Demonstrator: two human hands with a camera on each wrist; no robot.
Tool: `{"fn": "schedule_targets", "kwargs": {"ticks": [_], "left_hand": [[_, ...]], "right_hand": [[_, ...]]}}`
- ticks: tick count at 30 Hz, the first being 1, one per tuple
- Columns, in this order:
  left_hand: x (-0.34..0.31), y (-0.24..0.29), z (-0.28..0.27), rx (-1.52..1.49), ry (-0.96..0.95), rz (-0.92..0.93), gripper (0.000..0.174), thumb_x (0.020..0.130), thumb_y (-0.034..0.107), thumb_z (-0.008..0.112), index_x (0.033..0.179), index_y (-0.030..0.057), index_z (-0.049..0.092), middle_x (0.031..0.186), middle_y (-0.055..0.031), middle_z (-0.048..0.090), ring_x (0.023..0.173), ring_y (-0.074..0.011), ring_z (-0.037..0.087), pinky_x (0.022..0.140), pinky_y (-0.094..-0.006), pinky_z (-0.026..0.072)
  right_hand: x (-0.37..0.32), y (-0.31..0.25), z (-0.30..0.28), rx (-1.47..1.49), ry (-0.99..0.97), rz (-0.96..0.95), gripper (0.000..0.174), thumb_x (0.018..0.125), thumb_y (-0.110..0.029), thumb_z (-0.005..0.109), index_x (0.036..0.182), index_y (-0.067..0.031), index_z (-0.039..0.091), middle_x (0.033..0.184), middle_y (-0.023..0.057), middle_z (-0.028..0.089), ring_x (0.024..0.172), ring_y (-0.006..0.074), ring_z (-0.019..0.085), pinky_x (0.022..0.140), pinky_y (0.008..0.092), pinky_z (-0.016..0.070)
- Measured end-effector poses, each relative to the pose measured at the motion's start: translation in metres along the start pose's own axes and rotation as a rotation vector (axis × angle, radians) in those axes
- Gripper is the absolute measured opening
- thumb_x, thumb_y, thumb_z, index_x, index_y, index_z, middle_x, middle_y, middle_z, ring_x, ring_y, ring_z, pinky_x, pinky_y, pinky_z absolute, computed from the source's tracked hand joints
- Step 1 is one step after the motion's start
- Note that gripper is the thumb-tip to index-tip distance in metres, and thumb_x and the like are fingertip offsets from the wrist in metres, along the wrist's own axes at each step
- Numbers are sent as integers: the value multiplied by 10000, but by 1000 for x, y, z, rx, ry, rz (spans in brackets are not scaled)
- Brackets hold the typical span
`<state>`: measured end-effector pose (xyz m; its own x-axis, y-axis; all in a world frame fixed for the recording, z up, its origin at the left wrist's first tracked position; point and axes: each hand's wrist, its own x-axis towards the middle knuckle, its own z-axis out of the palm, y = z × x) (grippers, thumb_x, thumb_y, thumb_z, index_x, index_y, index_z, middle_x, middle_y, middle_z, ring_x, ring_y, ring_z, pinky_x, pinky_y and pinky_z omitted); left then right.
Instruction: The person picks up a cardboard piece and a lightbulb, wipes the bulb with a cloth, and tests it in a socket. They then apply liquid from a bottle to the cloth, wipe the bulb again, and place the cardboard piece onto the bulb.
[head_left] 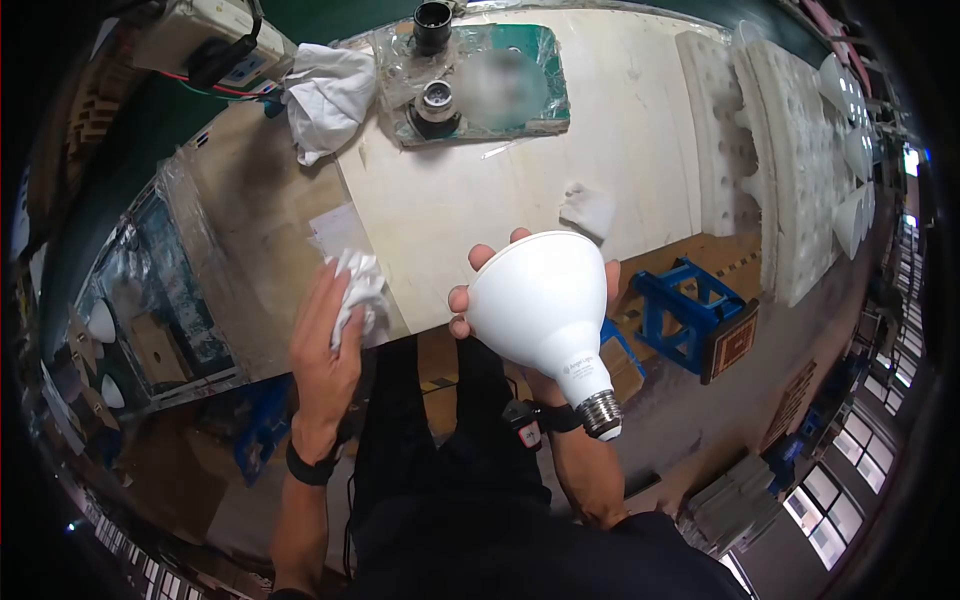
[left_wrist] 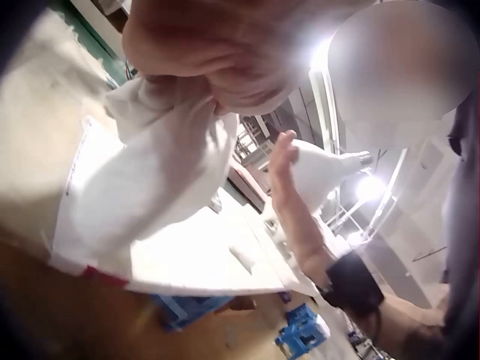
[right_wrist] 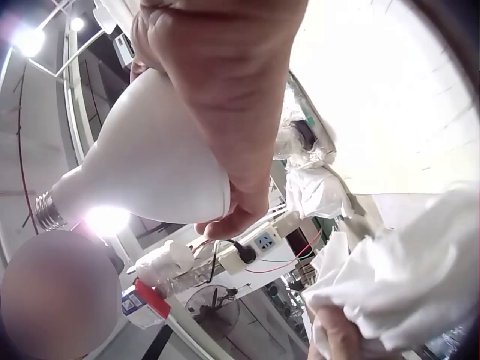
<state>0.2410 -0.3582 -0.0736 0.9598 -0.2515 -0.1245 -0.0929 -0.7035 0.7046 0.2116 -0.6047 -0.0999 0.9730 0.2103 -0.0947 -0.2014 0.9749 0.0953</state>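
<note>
In the head view, a white light bulb [head_left: 540, 300] with a wide reflector and a metal screw base is held over the bench's front edge, base tilted down to the right. My right hand [right_wrist: 225, 97] grips it round the wide end, fingertips showing on both sides of the rim; the bulb hides the palm from above. To the left, my left hand [head_left: 325, 345] holds a crumpled white cloth [head_left: 358, 290] between fingers and thumb. The left wrist view shows that cloth hanging below the hand. Cloth and bulb are apart.
A green board [head_left: 545, 85] with black lamp sockets [head_left: 436, 105] lies at the bench's back. Beside it is a white rag [head_left: 330, 95]. A small white crumpled piece [head_left: 588, 208] sits nearer. Foam trays [head_left: 790, 170] with bulbs stand right; a blue stool [head_left: 675, 310] is below.
</note>
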Motion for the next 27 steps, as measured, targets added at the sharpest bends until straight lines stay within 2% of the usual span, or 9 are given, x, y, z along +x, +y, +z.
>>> {"fn": "schedule_targets", "kwargs": {"ticks": [3,6,10,12,15,18,22,25,27], "left_hand": [[7,22,-6,199,-18,32,596,977,207,705,1489,-23,505,1622,-247,387,1504,-449,344,1199,-496,308],[-4,70,-28,-195,-133,123,814,912,383,787,1517,-48,456,1599,-288,391,1483,-450,380,1190,-504,327],[-16,98,-21,-518,-258,64,1105,800,556,852,1558,-77,355,1628,-313,315,1476,-436,398,1184,-489,357],[-17,100,-13,-541,-254,37,1112,802,561,848,1562,-77,346,1628,-316,311,1480,-433,393,1170,-482,378],[-13,93,-9,-550,-284,18,1142,814,573,835,1586,-74,296,1648,-297,281,1503,-403,366,1154,-468,414],[-7,98,-3,-1114,-342,-352,1250,817,578,837,1635,-49,130,1691,-226,205,1548,-349,292,1221,-506,334],[-9,95,10,-1097,-341,-218,1386,763,603,873,1639,-50,19,1702,-238,157,1580,-349,205,1270,-501,198],[0,93,16,-1114,-325,-271,1438,733,675,857,1640,-50,7,1713,-236,108,1590,-341,167,1269,-467,189],[2,90,15,-1141,-350,-326,1490,700,765,819,1642,-48,-2,1722,-227,67,1598,-331,128,1269,-438,168]], "right_hand": [[5,3,-4,41,-2,-14,1011,837,-826,595,1560,-142,423,1540,266,465,1286,581,488,997,688,454],[5,7,-4,103,66,-76,1158,766,-748,725,1558,9,349,1519,361,403,1301,655,460,1007,699,499],[6,3,3,-56,127,-99,1188,768,-746,728,1578,12,302,1527,346,403,1333,609,468,1039,673,503],[7,2,11,-331,243,-106,1230,766,-750,731,1600,15,248,1539,329,403,1366,552,476,1077,623,504],[4,1,13,-365,252,-95,1200,804,-738,701,1621,-12,204,1586,323,332,1391,582,418,1109,647,466],[1,3,18,-351,258,-64,1272,761,-758,727,1619,21,202,1578,310,372,1434,506,423,1132,580,470],[-2,10,17,-385,320,-123,1265,771,-747,716,1626,23,192,1610,298,343,1464,443,417,1185,520,420],[-5,17,14,-485,242,-82,1170,852,-724,635,1622,34,188,1630,339,279,1485,456,376,1200,555,387],[-4,19,16,-550,336,-13,1108,891,-698,577,1602,75,225,1614,351,314,1462,421,431,1215,490,372]]}}
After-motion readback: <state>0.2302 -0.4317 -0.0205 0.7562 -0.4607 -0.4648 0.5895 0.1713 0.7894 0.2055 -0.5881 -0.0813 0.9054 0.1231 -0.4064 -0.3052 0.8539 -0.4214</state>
